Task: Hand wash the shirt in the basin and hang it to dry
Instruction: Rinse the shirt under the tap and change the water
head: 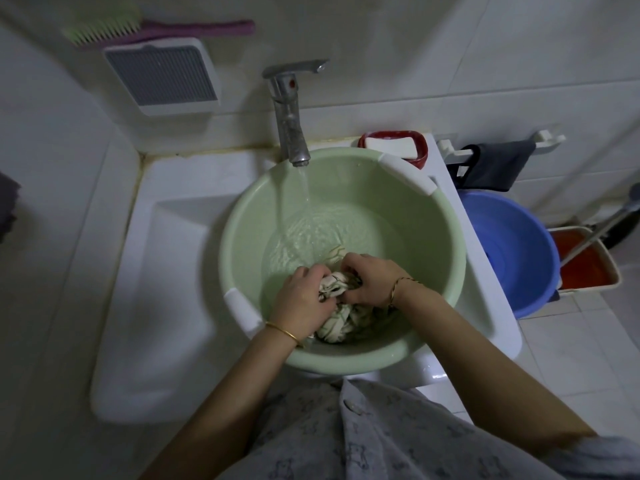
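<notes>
A pale green basin (408, 188) stands in the white sink, with shallow water in its bottom. The shirt (341, 323), white with dark stripes, lies wet and bunched at the basin's near side. My left hand (304, 299) grips the bunch from the left, fingers curled into the cloth. My right hand (370, 277) grips it from the right, knuckles up, close against the left hand. Both wrists wear thin gold bangles. Water runs from the chrome tap (289, 112) into the basin's far side.
The white sink (166, 271) surrounds the basin. A red soap dish (394, 143) with a white bar sits behind it. To the right stand a blue bucket (512, 251), an orange bin (585, 268) and a dark cloth (498, 164) on a rail. A brush (152, 29) rests on the wall.
</notes>
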`<state>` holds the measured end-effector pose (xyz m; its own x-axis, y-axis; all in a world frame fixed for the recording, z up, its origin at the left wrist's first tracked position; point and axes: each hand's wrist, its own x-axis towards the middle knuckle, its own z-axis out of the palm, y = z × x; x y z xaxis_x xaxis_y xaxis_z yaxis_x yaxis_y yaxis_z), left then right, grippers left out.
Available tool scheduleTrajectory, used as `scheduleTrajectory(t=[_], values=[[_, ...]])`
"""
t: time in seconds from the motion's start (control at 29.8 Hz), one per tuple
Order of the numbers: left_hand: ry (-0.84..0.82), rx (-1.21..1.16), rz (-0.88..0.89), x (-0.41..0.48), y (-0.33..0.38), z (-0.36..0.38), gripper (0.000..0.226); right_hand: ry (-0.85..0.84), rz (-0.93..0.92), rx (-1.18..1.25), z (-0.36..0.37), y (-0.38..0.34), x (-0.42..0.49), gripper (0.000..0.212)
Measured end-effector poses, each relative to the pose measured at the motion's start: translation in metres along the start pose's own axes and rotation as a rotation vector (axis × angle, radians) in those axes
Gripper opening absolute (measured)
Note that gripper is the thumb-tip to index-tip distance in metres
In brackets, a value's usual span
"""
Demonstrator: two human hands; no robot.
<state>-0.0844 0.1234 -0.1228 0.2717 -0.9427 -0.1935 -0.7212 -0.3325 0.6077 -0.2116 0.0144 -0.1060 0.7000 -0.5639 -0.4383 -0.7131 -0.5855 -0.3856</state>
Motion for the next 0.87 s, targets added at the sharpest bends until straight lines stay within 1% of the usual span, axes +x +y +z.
scheduleTrajectory(t=[0.44, 0.74, 0.87], values=[[0.008, 0.020, 0.005, -0.0003, -0.0012, 0.0010, 0.044, 0.049, -0.054, -0.013, 0.0004, -0.0021, -0.0044, 0.046], [0.022, 0.052, 0.014, -0.0005, -0.0005, 0.0012, 0.044, 0.093, -0.095, -0.139, -0.0004, -0.0073, -0.0086, 0.048], [0.019, 0.052, 0.009, -0.0006, 0.0000, 0.0011, 0.046, 0.092, -0.094, -0.131, -0.0010, -0.0078, -0.0089, 0.047]])
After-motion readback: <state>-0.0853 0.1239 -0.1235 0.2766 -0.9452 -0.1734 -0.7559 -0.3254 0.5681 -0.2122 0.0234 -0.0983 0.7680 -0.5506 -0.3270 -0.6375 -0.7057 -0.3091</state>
